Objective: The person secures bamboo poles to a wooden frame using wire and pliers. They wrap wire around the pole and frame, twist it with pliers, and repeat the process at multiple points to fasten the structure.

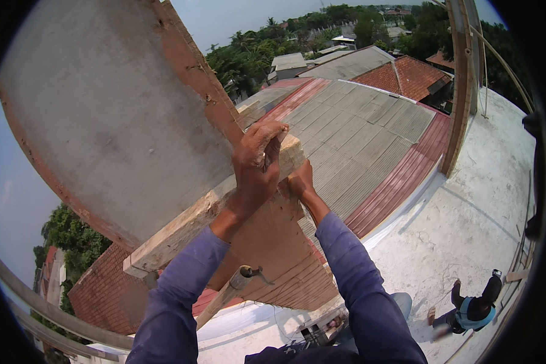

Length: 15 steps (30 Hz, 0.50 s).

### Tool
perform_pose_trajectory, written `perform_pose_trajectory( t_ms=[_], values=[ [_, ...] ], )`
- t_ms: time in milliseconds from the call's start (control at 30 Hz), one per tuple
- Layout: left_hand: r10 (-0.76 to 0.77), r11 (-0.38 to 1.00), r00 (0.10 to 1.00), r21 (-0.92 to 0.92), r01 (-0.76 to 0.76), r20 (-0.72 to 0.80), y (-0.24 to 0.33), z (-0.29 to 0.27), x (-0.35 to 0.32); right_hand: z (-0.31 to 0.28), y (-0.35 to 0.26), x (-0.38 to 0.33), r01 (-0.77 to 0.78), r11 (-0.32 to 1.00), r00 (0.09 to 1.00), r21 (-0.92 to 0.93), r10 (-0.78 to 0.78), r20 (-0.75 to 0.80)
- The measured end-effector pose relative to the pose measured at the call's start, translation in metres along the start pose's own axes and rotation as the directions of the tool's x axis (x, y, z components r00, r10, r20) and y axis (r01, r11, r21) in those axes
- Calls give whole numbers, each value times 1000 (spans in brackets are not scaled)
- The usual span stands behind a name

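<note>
A squared wooden beam [182, 227] runs slanting up to the right, along the lower edge of a big grey-faced panel [109, 121] with brown, worn edges. My left hand [255, 167] is closed over the beam close to its right end, with thumb and fingers curled above it. Just to the right, my right hand [301, 179] reaches round the beam's end from below; its fingertips are hidden behind the wood. Under both hands hangs a brown plywood sheet [279, 255]. Between my forearms stands a round pole [227, 294] with a bent metal hook near its top.
Far below lie a grey and red corrugated roof [358, 133] and a white slab [467, 200]. A person [476, 312] in dark clothes is down on the slab at the right. An upright timber post [461, 85] rises at upper right. Bars [60, 318] cross the lower left.
</note>
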<state>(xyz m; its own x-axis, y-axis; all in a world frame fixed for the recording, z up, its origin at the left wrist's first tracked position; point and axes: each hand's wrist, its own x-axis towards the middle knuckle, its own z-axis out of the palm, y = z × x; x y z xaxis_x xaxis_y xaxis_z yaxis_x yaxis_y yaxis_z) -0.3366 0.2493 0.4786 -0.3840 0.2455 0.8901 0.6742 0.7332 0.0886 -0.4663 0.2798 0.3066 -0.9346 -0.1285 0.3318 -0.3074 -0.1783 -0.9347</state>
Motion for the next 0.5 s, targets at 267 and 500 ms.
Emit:
perform_pose_trajectory(
  t_ms=[267, 500],
  values=[
    [126, 977, 978, 150, -152, 168, 4, -34, -25, -12, -22, -1, -51, 973, 999, -226, 52, -3],
    [102, 951, 914, 232, -206, 392, 3, -30, -25, -41, -43, -48, -20, 984, 995, -175, 37, 96]
  ],
)
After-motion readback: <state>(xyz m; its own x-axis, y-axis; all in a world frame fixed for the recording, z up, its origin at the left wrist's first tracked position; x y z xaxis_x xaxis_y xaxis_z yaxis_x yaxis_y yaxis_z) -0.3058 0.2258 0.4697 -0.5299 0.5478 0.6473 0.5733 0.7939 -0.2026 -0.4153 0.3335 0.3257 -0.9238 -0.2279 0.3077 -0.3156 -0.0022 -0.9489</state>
